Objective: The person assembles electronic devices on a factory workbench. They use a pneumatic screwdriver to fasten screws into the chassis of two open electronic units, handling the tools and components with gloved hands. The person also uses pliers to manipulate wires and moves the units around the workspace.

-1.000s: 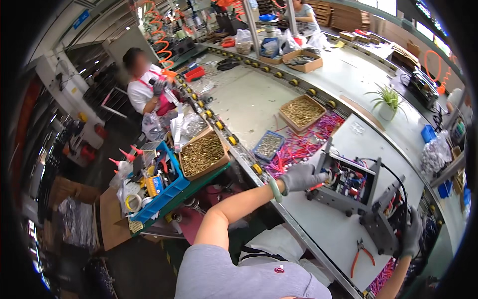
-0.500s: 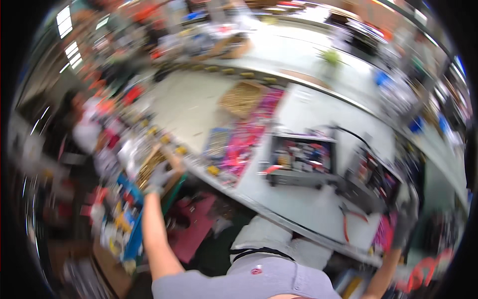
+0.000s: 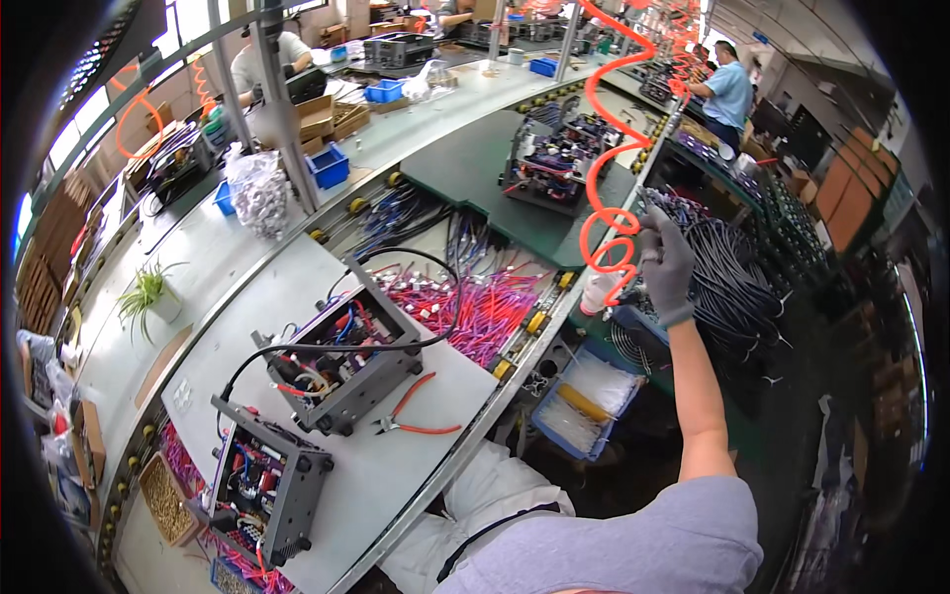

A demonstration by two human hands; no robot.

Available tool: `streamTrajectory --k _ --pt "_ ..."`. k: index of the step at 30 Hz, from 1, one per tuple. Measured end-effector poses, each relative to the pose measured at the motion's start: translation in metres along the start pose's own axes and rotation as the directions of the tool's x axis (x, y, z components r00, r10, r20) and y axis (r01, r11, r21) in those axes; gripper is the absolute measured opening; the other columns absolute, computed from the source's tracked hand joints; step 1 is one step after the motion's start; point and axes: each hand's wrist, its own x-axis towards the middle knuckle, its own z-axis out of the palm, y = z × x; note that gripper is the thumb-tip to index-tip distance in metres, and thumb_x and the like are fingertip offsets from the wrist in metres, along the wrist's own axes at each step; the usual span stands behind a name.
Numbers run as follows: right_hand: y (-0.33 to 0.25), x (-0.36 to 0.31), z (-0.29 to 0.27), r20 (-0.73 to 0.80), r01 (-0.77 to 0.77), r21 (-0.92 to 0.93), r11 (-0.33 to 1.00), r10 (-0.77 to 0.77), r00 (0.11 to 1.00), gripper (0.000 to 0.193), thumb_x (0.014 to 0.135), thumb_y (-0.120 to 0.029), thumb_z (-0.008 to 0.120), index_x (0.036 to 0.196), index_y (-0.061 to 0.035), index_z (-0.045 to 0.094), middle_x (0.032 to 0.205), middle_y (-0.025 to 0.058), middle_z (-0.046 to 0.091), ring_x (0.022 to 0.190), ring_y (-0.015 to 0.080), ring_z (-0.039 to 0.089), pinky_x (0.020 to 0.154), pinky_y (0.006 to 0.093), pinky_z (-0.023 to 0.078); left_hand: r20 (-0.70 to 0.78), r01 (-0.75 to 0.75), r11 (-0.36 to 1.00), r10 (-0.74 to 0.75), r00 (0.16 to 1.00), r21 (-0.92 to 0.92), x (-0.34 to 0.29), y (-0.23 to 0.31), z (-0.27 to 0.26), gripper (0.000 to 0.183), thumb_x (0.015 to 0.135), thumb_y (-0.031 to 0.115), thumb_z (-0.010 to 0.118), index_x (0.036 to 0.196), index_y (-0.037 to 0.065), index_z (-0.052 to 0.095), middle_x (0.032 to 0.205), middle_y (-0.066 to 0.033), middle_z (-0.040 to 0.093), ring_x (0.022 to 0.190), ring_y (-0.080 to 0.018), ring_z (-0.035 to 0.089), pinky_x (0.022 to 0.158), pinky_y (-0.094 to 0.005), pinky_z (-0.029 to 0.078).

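My right hand (image 3: 667,265), in a grey glove, is raised on the right side at the end of my outstretched arm. Its fingers point up and are partly bent, with nothing that I can make out in them. Just left of it hangs an orange coiled air hose (image 3: 597,188); I cannot tell whether they touch. Behind and right of the hand lies a big bundle of black cables (image 3: 737,282). My left hand is out of view. On the bench stand two open dark metal housings (image 3: 346,356) with wired parts inside, beside red-handled cutting pliers (image 3: 416,416).
A blue bin (image 3: 584,450) of clear bags sits below the bench edge. Pink and purple wires (image 3: 465,307) lie beyond the housings. A green board (image 3: 475,168) carries another open unit (image 3: 559,158). A box of brass screws (image 3: 166,500) stands lower left. Other people work farther back.
The view has swung to the right. My right hand has reached out to the hose and cables; my left hand, earlier at a box of brass-coloured parts, has left the view.
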Motion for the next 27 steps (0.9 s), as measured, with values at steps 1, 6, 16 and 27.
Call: streamTrajectory --k 1,6,16,27 --pt "0.041 -0.004 -0.009 0.073 -0.048 -0.166 0.985 0.06 0.996 0.042 0.083 -0.006 0.064 0.125 -0.0091 0.059 0.102 0.0115 0.067 0.09 0.0242 0.067 0.079 0.0357 0.052 0.013 -0.012 1.0 0.012 1.0 -0.009 0.01 0.005 0.004 0.046 0.092 0.02 0.059 0.133 -0.001 0.054 0.129 -0.0188 0.059 0.117 -0.0285 0.057 0.101 -0.0375 0.044" --pt "0.119 -0.049 -0.013 0.603 0.253 -0.764 0.593 0.519 0.605 0.048 0.085 -0.008 0.06 0.13 -0.0214 0.055 0.125 0.0083 0.058 0.122 0.0257 0.053 0.1 0.0444 0.042 0.011 0.014 0.995 -0.013 1.0 -0.103 0.019 0.003 -0.005 0.046 0.093 0.02 0.057 0.134 0.0 0.053 0.132 -0.0195 0.057 0.12 -0.0293 0.055 0.104 -0.038 0.042" --pt "0.134 -0.064 -0.007 0.034 0.011 -0.45 0.893 0.005 0.999 0.021 0.073 -0.008 0.067 0.09 -0.0109 0.056 0.086 0.0135 0.057 0.088 0.0368 0.058 0.076 0.0449 0.046 0.096 0.069 0.557 0.019 0.995 -0.828 0.029 -0.08 -0.068 0.047 0.095 0.022 0.054 0.137 0.002 0.052 0.138 -0.0209 0.052 0.125 -0.0308 0.052 0.108 -0.0389 0.039" --pt "-0.192 -0.019 0.045 0.286 -0.265 0.953 -0.145 0.148 0.947 0.075 0.079 -0.026 0.075 0.141 -0.0032 0.039 0.106 0.0089 0.056 0.082 0.0156 0.055 0.072 0.0338 0.048 0.167 0.395 -0.417 0.484 0.859 -0.819 -0.09 0.202 -0.007 0.014 0.103 0.02 0.048 0.093 0.013 0.055 0.066 0.0065 0.037 0.046 -0.0006 0.027 0.036 -0.0159 0.021"
